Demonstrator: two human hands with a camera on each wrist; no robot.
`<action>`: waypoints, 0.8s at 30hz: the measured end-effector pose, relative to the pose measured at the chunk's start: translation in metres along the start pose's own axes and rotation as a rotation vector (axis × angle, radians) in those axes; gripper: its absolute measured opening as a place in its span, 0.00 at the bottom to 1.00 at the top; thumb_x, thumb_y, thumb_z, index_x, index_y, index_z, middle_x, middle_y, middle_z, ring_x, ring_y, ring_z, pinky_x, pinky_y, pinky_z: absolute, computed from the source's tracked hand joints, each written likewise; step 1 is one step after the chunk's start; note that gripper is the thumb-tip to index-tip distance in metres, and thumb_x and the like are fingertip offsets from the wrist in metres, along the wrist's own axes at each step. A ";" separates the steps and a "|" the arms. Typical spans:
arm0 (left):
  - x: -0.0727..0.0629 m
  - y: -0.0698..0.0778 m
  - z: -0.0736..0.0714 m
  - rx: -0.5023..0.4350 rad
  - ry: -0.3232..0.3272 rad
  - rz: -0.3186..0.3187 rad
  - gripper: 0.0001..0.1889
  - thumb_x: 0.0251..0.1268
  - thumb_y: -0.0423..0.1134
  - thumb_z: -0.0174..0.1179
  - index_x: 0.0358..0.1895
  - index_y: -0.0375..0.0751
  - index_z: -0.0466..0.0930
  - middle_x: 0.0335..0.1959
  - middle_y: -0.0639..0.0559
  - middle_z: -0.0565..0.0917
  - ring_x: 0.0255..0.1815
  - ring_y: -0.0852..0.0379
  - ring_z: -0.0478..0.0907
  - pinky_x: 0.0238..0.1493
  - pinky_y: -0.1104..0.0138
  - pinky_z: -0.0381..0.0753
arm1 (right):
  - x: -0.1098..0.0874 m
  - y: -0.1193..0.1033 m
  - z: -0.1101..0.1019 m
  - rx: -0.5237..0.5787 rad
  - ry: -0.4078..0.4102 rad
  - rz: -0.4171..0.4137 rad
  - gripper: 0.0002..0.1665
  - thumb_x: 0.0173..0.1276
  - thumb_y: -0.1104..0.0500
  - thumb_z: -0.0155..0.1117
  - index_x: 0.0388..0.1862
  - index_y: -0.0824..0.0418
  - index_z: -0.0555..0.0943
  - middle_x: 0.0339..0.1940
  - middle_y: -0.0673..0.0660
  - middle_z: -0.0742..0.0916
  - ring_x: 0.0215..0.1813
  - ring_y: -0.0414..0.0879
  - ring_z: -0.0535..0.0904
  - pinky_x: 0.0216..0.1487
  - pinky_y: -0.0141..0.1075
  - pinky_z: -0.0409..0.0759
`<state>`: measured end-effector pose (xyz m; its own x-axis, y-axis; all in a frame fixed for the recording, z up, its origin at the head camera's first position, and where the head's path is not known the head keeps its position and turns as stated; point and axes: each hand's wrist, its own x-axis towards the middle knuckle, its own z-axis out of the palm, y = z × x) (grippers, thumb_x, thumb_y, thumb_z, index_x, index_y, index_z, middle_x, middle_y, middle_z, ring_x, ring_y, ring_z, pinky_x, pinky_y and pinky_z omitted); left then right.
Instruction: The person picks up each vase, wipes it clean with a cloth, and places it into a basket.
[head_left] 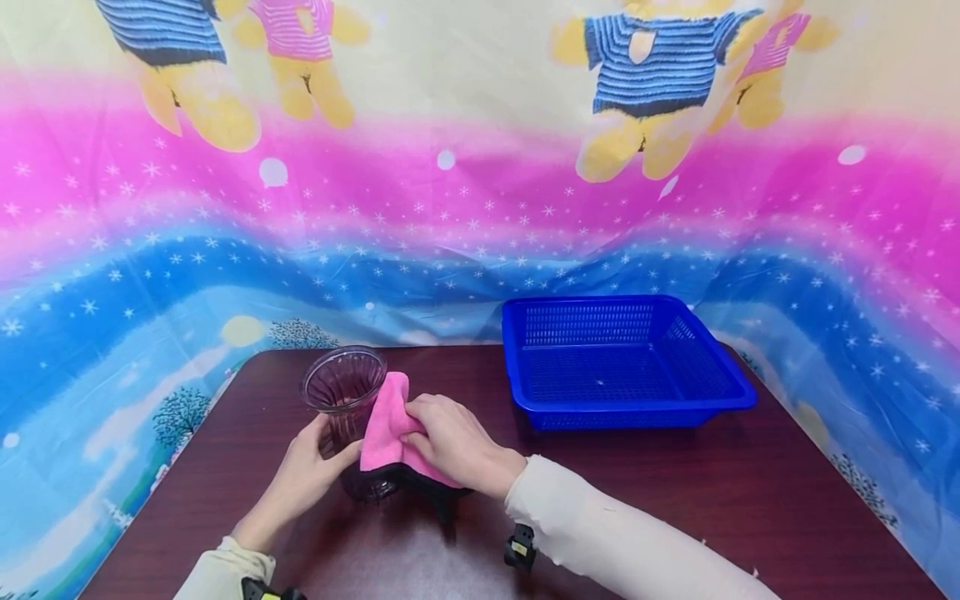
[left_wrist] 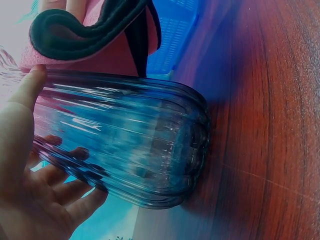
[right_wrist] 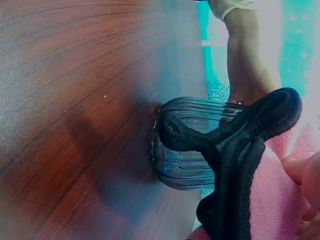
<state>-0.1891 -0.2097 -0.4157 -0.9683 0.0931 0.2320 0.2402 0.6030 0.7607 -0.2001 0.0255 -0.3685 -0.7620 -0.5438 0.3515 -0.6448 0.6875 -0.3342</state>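
A clear ribbed glass vase (head_left: 345,379) with a flared rim stands upright on the left part of the table. My left hand (head_left: 300,471) grips its middle, thumb on the near side and fingers round the far side, as the left wrist view shows on the vase (left_wrist: 125,135). My right hand (head_left: 457,442) pinches a pink cloth (head_left: 386,425) with a black edge and holds it against the vase's right side. In the right wrist view the cloth's black edging (right_wrist: 230,165) hangs in folds in front of the vase (right_wrist: 185,175).
A blue plastic basket (head_left: 630,417) with perforated walls sits at the back right of the dark wooden table (head_left: 637,517). Behind the table hangs a printed cloth backdrop (head_left: 465,208) with bears and snowflakes.
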 end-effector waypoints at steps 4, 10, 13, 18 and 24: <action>0.000 0.000 0.001 -0.003 0.002 0.004 0.34 0.67 0.47 0.66 0.70 0.35 0.66 0.62 0.31 0.81 0.64 0.36 0.79 0.62 0.48 0.81 | 0.000 0.001 0.001 0.005 -0.003 0.002 0.05 0.70 0.55 0.69 0.40 0.55 0.85 0.44 0.51 0.89 0.46 0.46 0.83 0.50 0.36 0.82; 0.000 -0.001 0.002 -0.008 0.018 0.022 0.33 0.67 0.46 0.67 0.70 0.35 0.67 0.61 0.31 0.82 0.62 0.37 0.81 0.61 0.49 0.81 | 0.000 0.003 0.005 0.005 -0.018 0.010 0.04 0.69 0.56 0.69 0.36 0.54 0.84 0.42 0.50 0.89 0.45 0.46 0.83 0.48 0.36 0.82; 0.000 -0.002 0.003 -0.008 0.024 0.026 0.32 0.67 0.45 0.67 0.69 0.35 0.68 0.59 0.32 0.83 0.61 0.39 0.82 0.60 0.50 0.82 | 0.000 0.004 0.007 0.002 -0.026 0.018 0.04 0.69 0.56 0.69 0.35 0.54 0.83 0.42 0.50 0.89 0.45 0.46 0.83 0.48 0.36 0.82; 0.000 -0.002 0.003 -0.011 0.029 0.023 0.32 0.67 0.45 0.67 0.69 0.35 0.69 0.58 0.33 0.84 0.60 0.40 0.83 0.59 0.52 0.83 | -0.001 0.005 0.009 0.001 -0.032 0.030 0.06 0.69 0.56 0.69 0.33 0.53 0.82 0.41 0.50 0.88 0.43 0.46 0.83 0.47 0.35 0.82; 0.000 0.000 0.003 -0.006 0.028 0.011 0.31 0.67 0.46 0.67 0.68 0.35 0.69 0.58 0.34 0.84 0.60 0.41 0.83 0.59 0.53 0.84 | -0.003 0.007 0.014 -0.011 -0.042 0.041 0.09 0.69 0.56 0.69 0.29 0.53 0.80 0.38 0.49 0.87 0.41 0.45 0.82 0.44 0.34 0.80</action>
<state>-0.1894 -0.2073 -0.4180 -0.9632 0.0776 0.2572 0.2514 0.5976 0.7613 -0.2037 0.0251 -0.3845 -0.7899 -0.5345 0.3006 -0.6122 0.7149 -0.3377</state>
